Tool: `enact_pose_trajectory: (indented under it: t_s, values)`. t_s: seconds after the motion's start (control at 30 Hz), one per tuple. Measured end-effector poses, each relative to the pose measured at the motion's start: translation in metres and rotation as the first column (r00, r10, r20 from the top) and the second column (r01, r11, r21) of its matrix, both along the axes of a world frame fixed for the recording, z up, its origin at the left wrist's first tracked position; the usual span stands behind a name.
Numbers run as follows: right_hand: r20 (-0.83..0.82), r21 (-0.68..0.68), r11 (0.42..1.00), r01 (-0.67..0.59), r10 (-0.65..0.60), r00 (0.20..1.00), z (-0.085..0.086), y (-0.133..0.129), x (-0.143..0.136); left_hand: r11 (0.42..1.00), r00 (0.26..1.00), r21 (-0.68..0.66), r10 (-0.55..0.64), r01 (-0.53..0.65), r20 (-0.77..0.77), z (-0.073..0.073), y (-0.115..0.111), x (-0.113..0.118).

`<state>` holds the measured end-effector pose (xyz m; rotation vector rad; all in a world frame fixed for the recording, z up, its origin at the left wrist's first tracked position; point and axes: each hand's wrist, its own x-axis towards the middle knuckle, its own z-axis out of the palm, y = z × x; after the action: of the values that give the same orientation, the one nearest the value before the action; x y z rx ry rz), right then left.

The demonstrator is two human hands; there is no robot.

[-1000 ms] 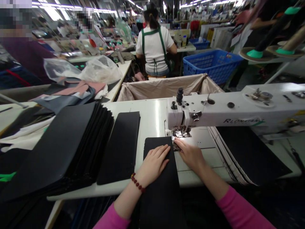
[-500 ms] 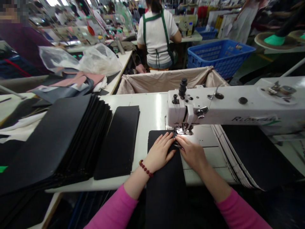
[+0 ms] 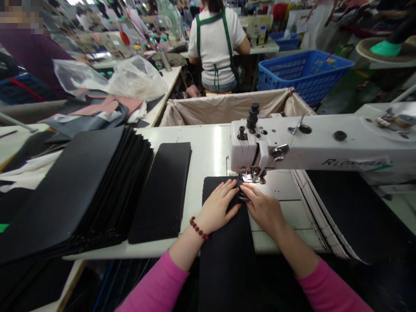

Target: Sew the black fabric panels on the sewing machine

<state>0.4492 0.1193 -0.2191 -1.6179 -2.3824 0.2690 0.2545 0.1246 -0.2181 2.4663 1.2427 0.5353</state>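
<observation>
White is the sewing machine (image 3: 292,141), and along its arm there is lettering (image 3: 354,163) which I read as "RLON", with further letters too blurred to be sure; a green stroke lies beside them. Behind the worktable (image 3: 208,151) stands a bin lined with beige cloth (image 3: 201,113), whose bottom is hidden from this angle. To the right of it is a blue plastic basket (image 3: 312,89) with slotted walls, and farther back a smaller blue basket (image 3: 289,43) holds something whitish, too small to name. At the left, a transparent plastic bag (image 3: 139,80) rests near grey and pink pieces; its content I cannot tell. The black panel (image 3: 227,255) is long, flat and matt, with a slightly uneven upper left edge; it lies on the table with its top just beside the presser foot (image 3: 253,177), while its lower part reaches past the table's front edge. The left hand (image 3: 218,208) presses flat upon it, fingers extended and grasping nothing. The right hand (image 3: 264,210) has its fingertips bent at the panel's right edge, over a small metal part (image 3: 242,197); whether they pinch it, I cannot tell. Dark stacked panels (image 3: 81,182) stand at the left.
</observation>
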Motion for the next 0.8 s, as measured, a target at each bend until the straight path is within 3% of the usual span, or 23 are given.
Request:
enact_pose_trajectory:
  t_s: [0.8]
  values:
    - [0.023,0.021,1.000,0.006,-0.006,1.000,0.0021,-0.0018,-0.0018,1.000,1.000,0.003,-0.006,0.006,-0.024,-0.0001,-0.0003,-0.0031]
